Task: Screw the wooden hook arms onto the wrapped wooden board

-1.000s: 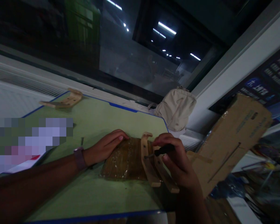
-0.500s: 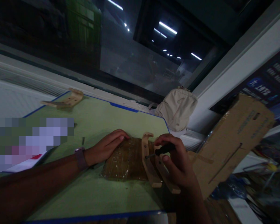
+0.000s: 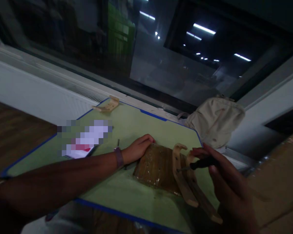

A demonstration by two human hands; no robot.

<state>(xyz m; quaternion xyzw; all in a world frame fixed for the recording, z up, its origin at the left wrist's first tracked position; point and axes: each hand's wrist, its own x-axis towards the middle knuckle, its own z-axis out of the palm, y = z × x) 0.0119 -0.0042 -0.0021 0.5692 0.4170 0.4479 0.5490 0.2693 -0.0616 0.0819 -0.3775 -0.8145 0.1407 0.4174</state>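
Note:
A brown block wrapped in shiny clear tape (image 3: 158,167) lies on the green table. My left hand (image 3: 138,150) grips its far left edge, with the fingertips partly hidden. Two curved wooden pieces with holes, the nearer one (image 3: 182,178) and another (image 3: 203,196) beside it, rest across the block's right end. In my right hand (image 3: 224,172) is a screwdriver (image 3: 202,163), its black handle pinched between thumb and fingers. The shaft points left, with its tip at a hole in the nearer wooden piece.
Another curved wooden piece (image 3: 109,105) sits at the table's far left corner. A phone-like screen (image 3: 81,152), mostly blurred out, lies beyond my left forearm. A small screw-like object (image 3: 118,143) stands near my wrist. A beige backpack (image 3: 216,120) and cardboard (image 3: 278,185) are on the right.
The view has swung left, so everything sits further right in the picture. My left hand stays at the block, and the screwdriver tip remains at the wooden piece while my right-hand fingers have straightened somewhat.

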